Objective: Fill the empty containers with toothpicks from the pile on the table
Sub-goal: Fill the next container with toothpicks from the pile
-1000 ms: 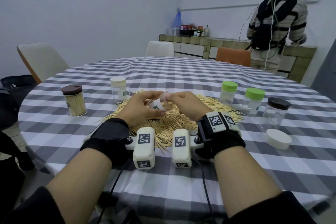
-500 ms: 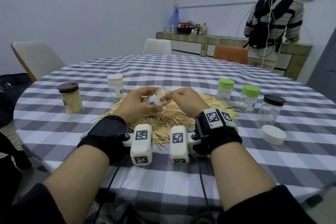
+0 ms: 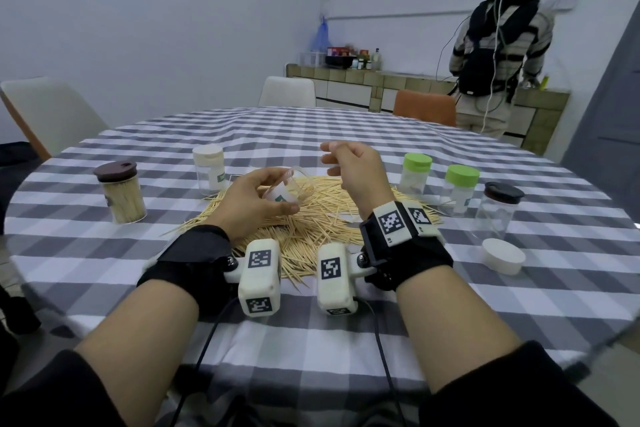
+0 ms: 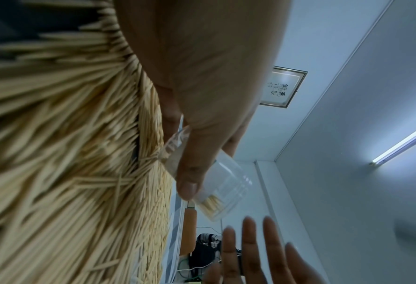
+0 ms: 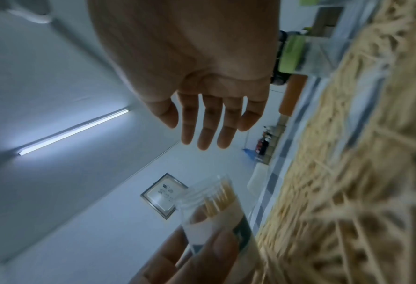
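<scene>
My left hand (image 3: 263, 194) grips a small clear jar (image 3: 289, 189) with a white label, tilted above the toothpick pile (image 3: 311, 222). A few toothpicks lie inside the jar (image 4: 214, 194), whose mouth shows in the right wrist view (image 5: 214, 203). My right hand (image 3: 349, 166) hovers just past the jar's mouth, fingers straight and loose, holding nothing (image 5: 206, 123). The pile spreads over the checked cloth under both hands.
A brown-lidded jar (image 3: 121, 194) full of toothpicks and a white-lidded jar (image 3: 209, 172) stand left. Two green-lidded jars (image 3: 416, 172) (image 3: 460, 189), a dark-lidded clear jar (image 3: 497, 210) and a loose white lid (image 3: 504, 255) stand right. A person (image 3: 498, 45) stands at the far counter.
My right hand has let go at the jar's mouth, lifted up and away and spread its fingers. The left hand still holds the jar, now tilted more.
</scene>
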